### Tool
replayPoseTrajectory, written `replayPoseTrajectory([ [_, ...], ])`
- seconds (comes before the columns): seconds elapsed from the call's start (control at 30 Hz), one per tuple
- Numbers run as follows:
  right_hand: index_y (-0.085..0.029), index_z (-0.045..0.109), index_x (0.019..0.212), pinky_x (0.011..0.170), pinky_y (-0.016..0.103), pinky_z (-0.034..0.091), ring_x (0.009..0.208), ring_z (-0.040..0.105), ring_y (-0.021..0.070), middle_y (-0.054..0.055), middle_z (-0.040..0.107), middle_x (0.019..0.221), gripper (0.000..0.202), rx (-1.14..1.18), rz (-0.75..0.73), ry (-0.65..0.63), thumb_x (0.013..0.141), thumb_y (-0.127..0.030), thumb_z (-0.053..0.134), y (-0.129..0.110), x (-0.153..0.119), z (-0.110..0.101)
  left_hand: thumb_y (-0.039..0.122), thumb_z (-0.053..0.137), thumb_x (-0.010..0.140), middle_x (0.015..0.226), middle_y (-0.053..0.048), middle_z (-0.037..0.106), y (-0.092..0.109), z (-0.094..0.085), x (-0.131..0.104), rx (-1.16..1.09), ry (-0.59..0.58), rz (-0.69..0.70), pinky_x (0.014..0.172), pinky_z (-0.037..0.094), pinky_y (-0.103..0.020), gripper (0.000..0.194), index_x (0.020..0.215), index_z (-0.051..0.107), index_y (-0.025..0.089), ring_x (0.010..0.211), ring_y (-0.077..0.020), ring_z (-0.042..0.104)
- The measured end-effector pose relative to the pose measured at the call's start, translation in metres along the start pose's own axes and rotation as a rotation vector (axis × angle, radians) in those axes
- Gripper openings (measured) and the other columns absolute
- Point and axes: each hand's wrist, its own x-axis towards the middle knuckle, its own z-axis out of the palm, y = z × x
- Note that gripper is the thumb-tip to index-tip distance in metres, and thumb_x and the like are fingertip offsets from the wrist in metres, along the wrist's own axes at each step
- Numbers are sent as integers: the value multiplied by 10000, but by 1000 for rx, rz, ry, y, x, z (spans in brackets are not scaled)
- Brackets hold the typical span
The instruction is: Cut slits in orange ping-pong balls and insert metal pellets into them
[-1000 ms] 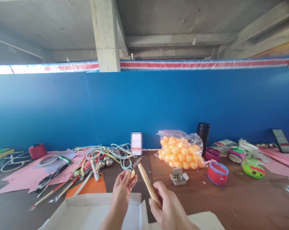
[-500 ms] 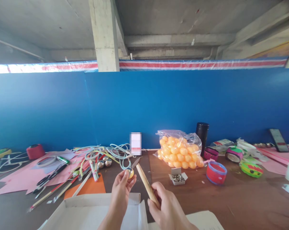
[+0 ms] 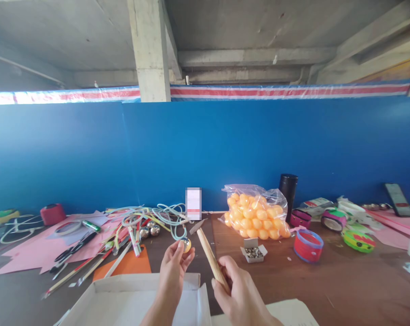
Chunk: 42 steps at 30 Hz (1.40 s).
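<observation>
Between the thumb and fingers of my left hand (image 3: 173, 267) is a small shiny ball (image 3: 186, 245), its surface gleaming yellow and silver. My right hand (image 3: 237, 290) is wrapped round the lower part of the wooden handle of a hammer (image 3: 210, 256). The dark metal hammer head (image 3: 197, 226) is up beside the ball, a small gap apart from it. Both hands are raised above the near side of the table, the left one over an open white cardboard box (image 3: 123, 283).
Shiny metal balls (image 3: 154, 230), tubing (image 3: 166, 210), scissors (image 3: 74, 250) and pink paper (image 3: 25, 256) lie left. Ahead stand a bag of orange balls (image 3: 255, 217), a small box of metal pieces (image 3: 254, 253) and a black cylinder (image 3: 288, 194). Tape rolls (image 3: 308, 246) are at right.
The hammer has tilted slightly, its head now a little higher and farther right from the ball. My left hand keeps its hold on the ball. The whole view has shifted slightly.
</observation>
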Motion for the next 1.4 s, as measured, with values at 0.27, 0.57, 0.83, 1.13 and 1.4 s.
replayPoseTrajectory([
  [0.27,-218,424,855,499,187,336,524,465,118,-44,506,620,122,-50,8,-48,747,-177,465,4,0,6,188,629,737,746,-50,660,2,0,-2,-31,-7,-1,716,542,-316,136,850,563,149,701,-175,677],
  [0.57,-213,417,859,490,186,333,524,455,120,-42,496,615,115,-50,9,-38,754,-183,453,2,0,5,212,649,720,758,-48,658,4,2,-4,-26,-19,-3,701,541,-306,193,875,556,146,710,-182,677],
  [0.83,-216,426,863,489,183,331,528,462,121,-37,512,625,125,-44,9,-23,747,-190,464,2,0,5,215,659,711,765,-49,657,2,0,-3,-20,-13,11,708,542,-317,198,870,562,147,721,-189,677],
  [1.13,-216,427,863,495,184,338,530,467,120,-33,531,641,115,-25,13,-26,755,-201,461,1,0,4,212,657,712,761,-46,659,1,-1,0,-36,-19,8,713,542,-327,194,870,561,150,721,-190,677],
  [1.4,-221,420,866,500,180,344,535,465,117,-41,523,645,113,-9,5,-21,763,-200,462,3,-1,5,210,642,725,748,-39,654,4,2,-3,-53,-14,3,712,538,-312,157,846,565,146,703,-178,674],
])
